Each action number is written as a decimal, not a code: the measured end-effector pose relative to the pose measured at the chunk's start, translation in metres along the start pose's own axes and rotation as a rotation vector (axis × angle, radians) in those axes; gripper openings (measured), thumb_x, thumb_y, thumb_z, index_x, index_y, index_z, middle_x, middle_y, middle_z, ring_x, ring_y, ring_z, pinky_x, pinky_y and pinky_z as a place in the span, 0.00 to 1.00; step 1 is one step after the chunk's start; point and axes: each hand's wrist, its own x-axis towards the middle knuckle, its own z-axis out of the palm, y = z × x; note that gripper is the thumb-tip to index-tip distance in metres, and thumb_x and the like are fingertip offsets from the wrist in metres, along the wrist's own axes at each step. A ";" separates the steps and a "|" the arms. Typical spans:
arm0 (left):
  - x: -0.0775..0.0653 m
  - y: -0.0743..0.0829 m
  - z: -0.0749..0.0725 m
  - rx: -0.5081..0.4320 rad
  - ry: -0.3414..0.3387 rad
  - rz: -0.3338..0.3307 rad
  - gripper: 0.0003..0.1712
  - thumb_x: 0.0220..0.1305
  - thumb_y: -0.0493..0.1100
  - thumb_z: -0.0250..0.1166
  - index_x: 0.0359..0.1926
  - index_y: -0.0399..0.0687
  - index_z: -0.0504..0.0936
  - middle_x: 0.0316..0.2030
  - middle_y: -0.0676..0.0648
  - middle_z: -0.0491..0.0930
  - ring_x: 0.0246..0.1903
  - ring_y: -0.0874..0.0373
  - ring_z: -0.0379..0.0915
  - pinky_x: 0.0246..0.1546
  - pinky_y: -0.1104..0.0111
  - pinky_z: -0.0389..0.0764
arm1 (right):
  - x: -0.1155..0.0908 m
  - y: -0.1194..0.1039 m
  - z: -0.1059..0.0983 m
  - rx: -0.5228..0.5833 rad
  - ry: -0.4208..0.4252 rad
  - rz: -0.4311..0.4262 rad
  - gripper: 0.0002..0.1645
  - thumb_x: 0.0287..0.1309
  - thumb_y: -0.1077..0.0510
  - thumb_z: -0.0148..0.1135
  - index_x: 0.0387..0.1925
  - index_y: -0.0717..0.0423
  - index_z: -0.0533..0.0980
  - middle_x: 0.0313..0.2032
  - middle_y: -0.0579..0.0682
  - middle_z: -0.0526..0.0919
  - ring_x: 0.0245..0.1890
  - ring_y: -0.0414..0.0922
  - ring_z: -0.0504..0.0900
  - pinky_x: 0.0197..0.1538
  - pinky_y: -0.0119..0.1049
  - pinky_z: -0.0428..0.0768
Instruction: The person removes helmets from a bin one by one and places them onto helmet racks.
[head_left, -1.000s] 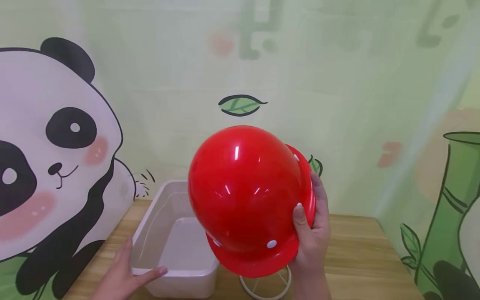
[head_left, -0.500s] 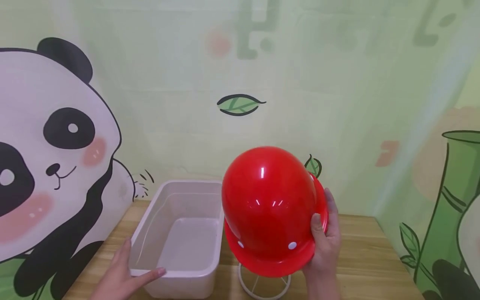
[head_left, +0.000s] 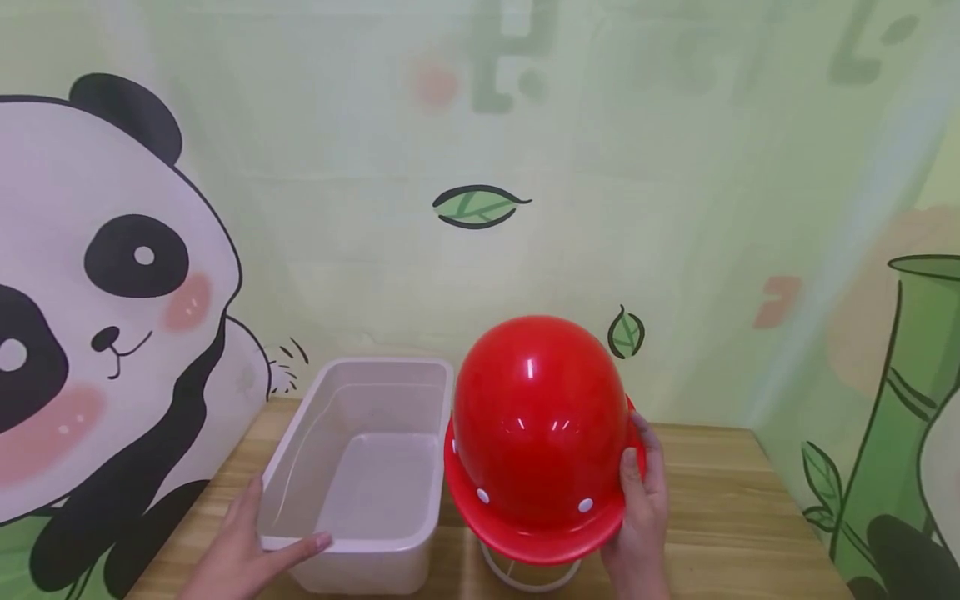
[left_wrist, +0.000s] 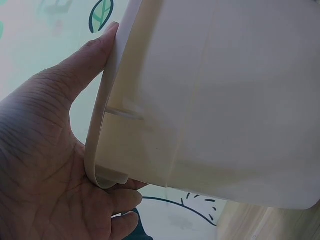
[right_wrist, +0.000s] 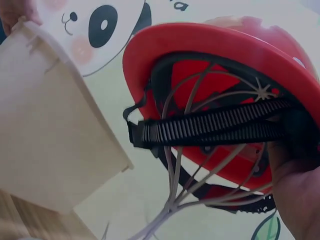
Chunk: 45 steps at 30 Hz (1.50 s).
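Observation:
A red hard hat (head_left: 540, 425) is in my right hand (head_left: 640, 500), which grips its brim on the right side, thumb on the outer shell. The right wrist view shows the hat's underside with a black ribbed strap (right_wrist: 215, 122). White wires of a stand (right_wrist: 171, 206) reach up inside the hat; whether the hat rests on them I cannot tell. The stand's round base ring (head_left: 528, 583) shows below the brim. My left hand (head_left: 243, 546) holds the near left corner of a pale plastic bin (head_left: 382, 546), fingers curled under its rim in the left wrist view.
The bin stands left of the hat, close to its brim, and has nothing visible inside. Both are on a wooden tabletop (head_left: 735, 517). Behind it hangs a green backdrop (head_left: 675, 208) printed with a panda (head_left: 150, 333) and leaves.
The hard hat has moved right and down, away from over the bin to above the stand, and has tilted more upright. My left hand has stayed on the bin's corner.

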 end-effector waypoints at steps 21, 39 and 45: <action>0.003 0.003 -0.001 0.003 -0.035 -0.047 0.73 0.49 0.66 0.77 0.77 0.37 0.40 0.63 0.28 0.58 0.54 0.37 0.70 0.54 0.40 0.77 | -0.012 0.008 -0.006 -0.138 0.054 -0.007 0.34 0.75 0.52 0.52 0.76 0.33 0.55 0.72 0.45 0.63 0.68 0.54 0.68 0.55 0.47 0.81; 0.003 0.000 0.001 0.013 -0.011 -0.028 0.72 0.48 0.67 0.77 0.77 0.36 0.43 0.63 0.29 0.60 0.53 0.38 0.71 0.53 0.39 0.77 | -0.018 0.006 0.008 -0.148 0.136 -0.029 0.32 0.73 0.49 0.55 0.74 0.37 0.60 0.70 0.46 0.67 0.66 0.54 0.72 0.55 0.48 0.81; 0.003 -0.001 0.001 0.006 -0.017 -0.038 0.73 0.47 0.68 0.77 0.77 0.37 0.43 0.63 0.29 0.59 0.53 0.37 0.71 0.53 0.39 0.77 | -0.016 0.004 0.016 -0.117 0.274 -0.002 0.32 0.69 0.45 0.60 0.72 0.35 0.64 0.68 0.43 0.69 0.65 0.52 0.72 0.55 0.46 0.81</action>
